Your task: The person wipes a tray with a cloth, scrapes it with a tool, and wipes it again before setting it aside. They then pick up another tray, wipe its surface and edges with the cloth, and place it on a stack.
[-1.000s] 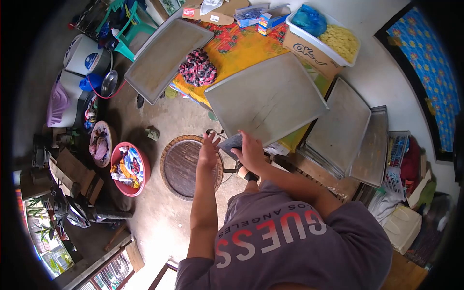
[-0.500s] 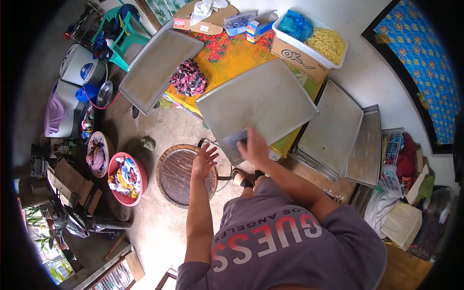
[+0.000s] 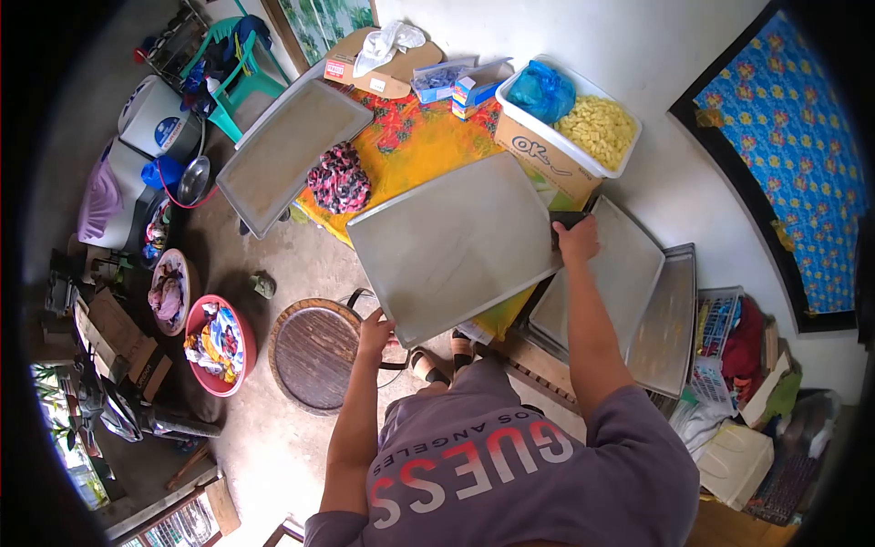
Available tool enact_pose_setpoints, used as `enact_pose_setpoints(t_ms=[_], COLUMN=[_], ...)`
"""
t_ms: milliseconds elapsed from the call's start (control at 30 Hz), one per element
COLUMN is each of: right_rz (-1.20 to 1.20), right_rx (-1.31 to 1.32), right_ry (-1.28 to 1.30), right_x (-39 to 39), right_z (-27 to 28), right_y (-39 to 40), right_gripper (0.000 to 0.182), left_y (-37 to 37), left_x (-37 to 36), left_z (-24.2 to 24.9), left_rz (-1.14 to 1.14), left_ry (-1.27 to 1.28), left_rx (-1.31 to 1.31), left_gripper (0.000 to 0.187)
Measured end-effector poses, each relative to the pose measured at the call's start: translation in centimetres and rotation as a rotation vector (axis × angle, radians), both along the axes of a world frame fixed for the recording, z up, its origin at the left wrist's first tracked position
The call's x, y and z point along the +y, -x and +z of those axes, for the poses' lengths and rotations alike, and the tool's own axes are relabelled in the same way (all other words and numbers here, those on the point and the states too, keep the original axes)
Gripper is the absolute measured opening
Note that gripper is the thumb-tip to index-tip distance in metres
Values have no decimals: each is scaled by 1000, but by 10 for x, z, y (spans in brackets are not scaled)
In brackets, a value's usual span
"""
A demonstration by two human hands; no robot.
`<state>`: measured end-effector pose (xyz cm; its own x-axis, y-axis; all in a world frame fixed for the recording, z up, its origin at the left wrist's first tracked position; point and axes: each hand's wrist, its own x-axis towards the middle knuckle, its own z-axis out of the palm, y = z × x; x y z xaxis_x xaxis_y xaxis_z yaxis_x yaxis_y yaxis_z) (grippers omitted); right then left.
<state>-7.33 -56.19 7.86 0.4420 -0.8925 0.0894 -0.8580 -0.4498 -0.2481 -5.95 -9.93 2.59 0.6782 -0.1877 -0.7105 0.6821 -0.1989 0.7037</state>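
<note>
A large grey metal tray (image 3: pixel 447 246) lies tilted at the front of a table with a yellow and red cloth (image 3: pixel 401 137). My left hand (image 3: pixel 375 335) grips its near left corner, fingers bent at the edge. At the tray's right corner is my right hand (image 3: pixel 576 239), closed around a dark flat object (image 3: pixel 567 220) whose kind I cannot make out. A pink and black bundled cloth (image 3: pixel 339 178) sits beyond the tray's left edge. Another metal tray (image 3: pixel 296 155) rests farther left.
More trays (image 3: pixel 606 273) are stacked at the right. A white tub (image 3: pixel 597 132) of yellow pieces stands on a carton. A round wooden stool (image 3: pixel 314 356), a red basin of clothes (image 3: pixel 221 346) and a green chair (image 3: pixel 241 82) are on the left.
My right hand has moved right with the dark object, from the tray's near part to its right corner. My left hand, spread in the air before, has come to the tray's near left corner.
</note>
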Motion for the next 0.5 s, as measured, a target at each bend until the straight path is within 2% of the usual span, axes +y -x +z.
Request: enact_pose_setpoints(t_ms=[167,200,300,333,400,500], right_rz=[346,264,88,153,348,616], right_rx=[95,73,27,-21,-12,-24], right_ry=[49,-25,0,-93,-94,31], right_x=[32,15,-9,3,51,110], right_z=[10,5,1,5,-6,2], right_y=[-20,-20,-20,-19,-25,-18], right_gripper=[66,64,64,64,67,66], left_y=[1,1,3,4,4,4], left_x=[-1,-1,-2,0,1,3], left_z=[6,9,9,5,-3,-3], left_rz=[-32,-20,15,12,6,19], left_ry=[-39,-30,-16,-23,-13,13], left_rx=[16,16,7,1,2,20], left_gripper=[46,46,46,46,46,46])
